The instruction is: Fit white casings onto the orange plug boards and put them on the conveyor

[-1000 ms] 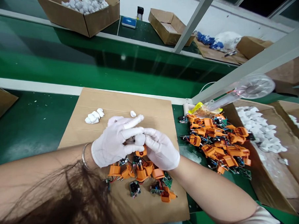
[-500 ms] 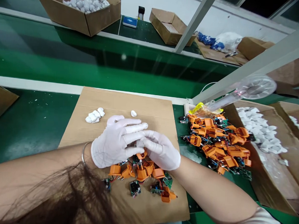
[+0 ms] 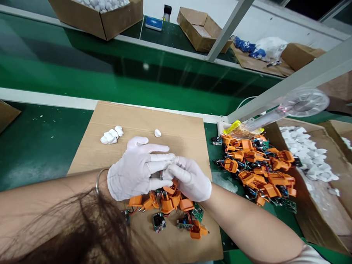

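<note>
My left hand (image 3: 143, 169), in a white glove, reaches in from the left with its fingers bent against my right hand's fingertips. My right hand (image 3: 188, 178), also gloved, is closed in a pinch. A small dark, shiny bit shows between them, but the fingers hide most of what they hold. Right below my fingers lies an orange plug housing (image 3: 171, 187); whether it is held I cannot tell. Several orange plug housings with wired circuit boards (image 3: 167, 204) are heaped under the hands on a cardboard sheet (image 3: 182, 126). One board (image 3: 159, 222) lies in front.
White pieces (image 3: 111, 135) and a single white piece (image 3: 157, 133) lie on the cardboard. To the right are a big pile of orange plug housings (image 3: 254, 166), a clear fan (image 3: 307, 102) and a box (image 3: 312, 215) of white pieces. Boxes (image 3: 119, 22) stand on the shelf behind.
My left hand's fingers have shifted slightly and drawn together, uncovering more of the orange housing beneath. My right hand stays nearly in place, pinching. The piles look unchanged.
</note>
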`<state>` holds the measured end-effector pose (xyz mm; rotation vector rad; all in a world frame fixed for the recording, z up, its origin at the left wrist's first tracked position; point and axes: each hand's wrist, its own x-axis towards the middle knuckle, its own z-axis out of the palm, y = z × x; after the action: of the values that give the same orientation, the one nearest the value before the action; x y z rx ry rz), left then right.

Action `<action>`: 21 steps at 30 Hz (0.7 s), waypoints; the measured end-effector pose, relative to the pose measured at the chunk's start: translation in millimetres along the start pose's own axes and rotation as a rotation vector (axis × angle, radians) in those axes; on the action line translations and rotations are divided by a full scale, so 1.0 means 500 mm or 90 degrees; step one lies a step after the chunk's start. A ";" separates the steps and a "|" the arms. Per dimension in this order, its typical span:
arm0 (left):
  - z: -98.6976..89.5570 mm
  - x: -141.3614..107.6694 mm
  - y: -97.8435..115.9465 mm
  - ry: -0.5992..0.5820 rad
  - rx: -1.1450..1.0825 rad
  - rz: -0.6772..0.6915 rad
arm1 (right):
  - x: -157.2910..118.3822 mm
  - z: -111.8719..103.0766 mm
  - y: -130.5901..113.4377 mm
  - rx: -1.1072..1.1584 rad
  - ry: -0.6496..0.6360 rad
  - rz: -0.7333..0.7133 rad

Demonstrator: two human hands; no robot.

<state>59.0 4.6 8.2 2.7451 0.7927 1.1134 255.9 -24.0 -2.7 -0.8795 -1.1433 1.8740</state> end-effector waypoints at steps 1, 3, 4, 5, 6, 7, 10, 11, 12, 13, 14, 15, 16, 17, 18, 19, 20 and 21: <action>0.000 0.000 0.000 0.001 -0.001 0.000 | 0.000 -0.001 0.001 0.001 -0.004 0.004; 0.001 0.000 0.001 0.000 -0.007 0.001 | -0.001 -0.002 0.002 -0.007 -0.014 0.033; 0.001 -0.001 0.002 -0.001 -0.012 0.001 | -0.001 -0.003 0.003 -0.015 -0.017 0.052; 0.002 -0.001 0.002 0.000 -0.016 0.001 | -0.002 -0.004 0.004 -0.020 -0.017 0.067; 0.002 -0.002 0.003 0.000 -0.018 0.001 | -0.002 -0.004 0.005 -0.022 -0.017 0.076; 0.003 -0.002 0.003 0.001 -0.017 0.003 | -0.003 -0.005 0.006 -0.020 -0.015 0.076; 0.005 -0.006 0.003 -0.002 -0.015 0.001 | -0.006 -0.006 0.008 -0.009 -0.015 0.052; 0.005 -0.007 0.003 -0.008 -0.013 0.000 | -0.007 -0.006 0.008 -0.006 -0.021 0.050; 0.006 -0.009 0.004 -0.016 -0.009 -0.002 | -0.008 -0.005 0.008 -0.006 -0.028 0.051; 0.006 -0.011 0.004 -0.026 -0.002 -0.006 | -0.009 -0.004 0.008 -0.008 -0.033 0.054; 0.007 -0.012 0.005 -0.036 0.006 -0.010 | -0.010 -0.003 0.008 -0.013 -0.036 0.058; 0.007 -0.013 0.005 -0.042 0.016 -0.014 | -0.010 -0.003 0.007 -0.014 -0.034 0.057; 0.006 -0.013 0.006 -0.045 0.025 -0.018 | -0.010 -0.002 0.006 -0.012 -0.030 0.053; 0.006 -0.013 0.006 -0.045 0.030 -0.020 | -0.010 -0.002 0.006 -0.003 -0.027 0.046; 0.005 -0.012 0.007 -0.041 0.032 -0.020 | -0.010 -0.003 0.006 0.012 -0.027 0.040; 0.004 -0.011 0.007 -0.035 0.031 -0.019 | -0.009 -0.004 0.006 0.027 -0.032 0.036; 0.004 -0.010 0.007 -0.028 0.029 -0.017 | -0.009 -0.005 0.007 0.039 -0.036 0.032; 0.004 -0.009 0.007 -0.024 0.025 -0.016 | -0.009 -0.006 0.008 0.045 -0.040 0.030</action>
<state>59.2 -0.7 4.9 2.7715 0.8513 1.0503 259.4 -27.8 -6.6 -0.8197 -1.0959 1.9814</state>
